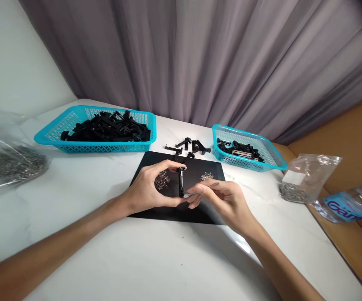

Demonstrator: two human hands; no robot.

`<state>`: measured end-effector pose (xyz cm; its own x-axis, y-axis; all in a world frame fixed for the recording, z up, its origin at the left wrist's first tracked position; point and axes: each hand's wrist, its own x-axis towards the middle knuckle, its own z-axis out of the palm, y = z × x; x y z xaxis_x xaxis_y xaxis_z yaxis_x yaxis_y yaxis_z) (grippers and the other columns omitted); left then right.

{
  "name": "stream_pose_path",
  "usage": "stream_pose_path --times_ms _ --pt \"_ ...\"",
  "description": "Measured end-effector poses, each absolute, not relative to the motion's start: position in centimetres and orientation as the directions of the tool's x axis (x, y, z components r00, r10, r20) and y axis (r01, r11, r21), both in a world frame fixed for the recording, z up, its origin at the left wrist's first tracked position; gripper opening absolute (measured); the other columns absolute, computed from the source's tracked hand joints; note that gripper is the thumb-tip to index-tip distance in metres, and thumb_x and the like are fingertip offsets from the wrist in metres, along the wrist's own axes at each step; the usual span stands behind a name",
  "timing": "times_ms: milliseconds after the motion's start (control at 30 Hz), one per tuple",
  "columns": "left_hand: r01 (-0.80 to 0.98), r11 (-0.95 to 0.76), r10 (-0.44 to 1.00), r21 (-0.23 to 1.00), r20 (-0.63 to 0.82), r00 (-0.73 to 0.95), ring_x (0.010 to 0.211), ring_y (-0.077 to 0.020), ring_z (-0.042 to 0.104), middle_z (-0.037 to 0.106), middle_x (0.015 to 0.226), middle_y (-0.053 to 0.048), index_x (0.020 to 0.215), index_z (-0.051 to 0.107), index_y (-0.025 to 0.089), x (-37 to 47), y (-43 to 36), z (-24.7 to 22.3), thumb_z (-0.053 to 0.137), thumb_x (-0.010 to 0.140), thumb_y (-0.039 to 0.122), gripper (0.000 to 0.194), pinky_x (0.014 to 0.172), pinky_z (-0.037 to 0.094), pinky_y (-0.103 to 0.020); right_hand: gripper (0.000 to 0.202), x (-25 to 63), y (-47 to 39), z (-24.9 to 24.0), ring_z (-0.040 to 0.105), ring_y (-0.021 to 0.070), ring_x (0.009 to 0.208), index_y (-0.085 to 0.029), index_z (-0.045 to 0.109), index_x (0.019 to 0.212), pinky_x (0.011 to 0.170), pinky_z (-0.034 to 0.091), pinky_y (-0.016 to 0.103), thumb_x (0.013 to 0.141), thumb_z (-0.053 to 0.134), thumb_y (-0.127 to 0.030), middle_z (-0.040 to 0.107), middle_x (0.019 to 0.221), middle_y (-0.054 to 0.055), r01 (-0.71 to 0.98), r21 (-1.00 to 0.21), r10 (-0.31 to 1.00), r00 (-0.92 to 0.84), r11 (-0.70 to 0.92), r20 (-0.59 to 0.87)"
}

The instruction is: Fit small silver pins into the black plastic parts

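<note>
My left hand (146, 187) grips a narrow black plastic part (181, 182) by its two ends, thumb at the near end and fingers at the far end. A shiny metal strip shows along the part. In my right hand (223, 196) is a slim silver tool (204, 188) that looks like tweezers, pinched between thumb and fingers. Its left end meets or almost meets the near end of the black part; contact is hard to make out. Both hands are above a black mat (181, 213). Small metal pieces (162, 180) lie in a pile beside my left hand, and a smaller pile (206, 176) lies beyond my right.
Behind the mat lie several loose black parts (199, 146). A blue basket (105, 146) of black parts stands left, another blue basket (250, 164) right. Clear bags of metal pieces lie at far left (14, 163) and right (296, 190), near a plastic bottle (347, 205).
</note>
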<state>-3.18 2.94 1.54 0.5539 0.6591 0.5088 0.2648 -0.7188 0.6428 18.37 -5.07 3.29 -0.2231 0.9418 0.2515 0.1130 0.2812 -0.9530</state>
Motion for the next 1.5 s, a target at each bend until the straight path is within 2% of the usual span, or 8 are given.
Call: stream_pose_path --times_ms 267,467,533,700,933,1100,1267,1500 --pt "0.274 -0.780 0.603 0.563 0.560 0.568 0.097 -0.0225 0.073 0.075 0.114 -0.005 0.124 0.064 0.021 -2.9 2.6 1.4 0.086 0.065 0.024 0.063 0.089 0.059 -0.036 0.030 18.1 -5.4 3.0 0.073 0.0184 0.071 -0.018 0.076 0.090 0.071 0.060 0.034 0.101 0.058 -0.039 0.076 0.077 0.005 0.166 -0.943 0.946 -0.200 0.289 0.255" --pt "0.307 -0.738 0.643 0.601 0.489 0.589 0.112 -0.0241 0.067 0.070 0.124 -0.006 0.126 0.060 0.023 -3.0 3.2 1.6 0.085 0.073 0.035 0.059 0.102 0.055 -0.039 0.043 21.1 -4.1 3.8 0.060 0.0187 0.085 -0.022 0.062 0.082 0.081 0.051 0.036 0.110 0.035 -0.038 0.061 0.084 0.005 0.468 -0.757 0.832 0.077 0.456 0.549" --pt "0.330 -0.719 0.669 0.612 0.482 0.565 0.114 -0.0251 0.067 0.070 0.124 -0.007 0.125 0.061 0.023 -3.2 3.6 1.7 0.085 0.073 0.036 0.059 0.105 0.054 -0.041 0.038 22.3 -3.4 3.4 0.056 0.0201 0.086 -0.022 0.062 0.086 0.082 0.050 0.038 0.109 0.035 -0.036 0.056 0.088 0.006 0.627 -0.641 0.817 0.011 0.443 0.576" --pt "0.385 -0.692 0.706 0.610 0.460 0.539 0.114 -0.0260 0.066 0.068 0.124 -0.007 0.127 0.059 0.023 -3.4 4.1 1.5 0.084 0.074 0.042 0.061 0.106 0.054 -0.043 0.031 23.3 -2.5 1.3 0.057 0.0205 0.084 -0.021 0.068 0.125 0.077 0.054 0.039 0.106 0.046 -0.028 0.053 0.110 0.012 0.809 -0.409 0.883 -0.263 0.421 0.389" --pt "0.426 -0.676 0.724 0.601 0.434 0.536 0.115 -0.0265 0.065 0.065 0.124 -0.007 0.128 0.056 0.025 -3.6 4.1 1.1 0.082 0.077 0.045 0.061 0.104 0.055 -0.044 0.028 22.7 -3.8 1.7 0.060 0.0265 0.096 -0.021 0.071 0.122 0.082 0.055 0.046 0.103 0.051 -0.022 0.057 0.120 0.015 0.869 -0.096 0.857 -0.450 0.485 0.251" --pt "0.419 -0.690 0.706 0.590 0.420 0.570 0.115 -0.0267 0.064 0.063 0.127 -0.008 0.130 0.055 0.026 -3.6 4.0 0.8 0.082 0.077 0.047 0.062 0.105 0.054 -0.045 0.026 22.2 -4.0 1.4 0.061 0.0278 0.096 -0.018 0.069 0.121 0.079 0.051 0.044 0.101 0.052 -0.018 0.059 0.123 0.016 0.876 0.008 0.846 -0.468 0.482 0.257" --pt "0.411 -0.699 0.694 0.585 0.419 0.585 0.114 -0.0260 0.064 0.063 0.126 -0.007 0.131 0.056 0.027 -3.5 3.8 0.6 0.082 0.077 0.044 0.063 0.104 0.054 -0.044 0.023 22.1 -3.2 1.1 0.062 0.0230 0.082 -0.019 0.070 0.099 0.074 0.047 0.039 0.102 0.048 -0.012 0.069 0.103 0.010 0.900 -0.093 0.841 -0.356 0.426 0.408" --pt "0.379 -0.716 0.650 0.586 0.362 0.668 0.120 -0.0272 0.062 0.063 0.130 -0.006 0.134 0.054 0.028 -3.1 3.1 1.1 0.080 0.076 0.032 0.064 0.103 0.055 -0.043 0.017 21.9 -3.3 1.6 0.064 0.0174 0.074 -0.021 0.072 0.102 0.068 0.053 0.031 0.101 0.056 -0.022 0.069 0.090 0.005 0.716 -0.572 0.903 -0.201 0.400 0.380"
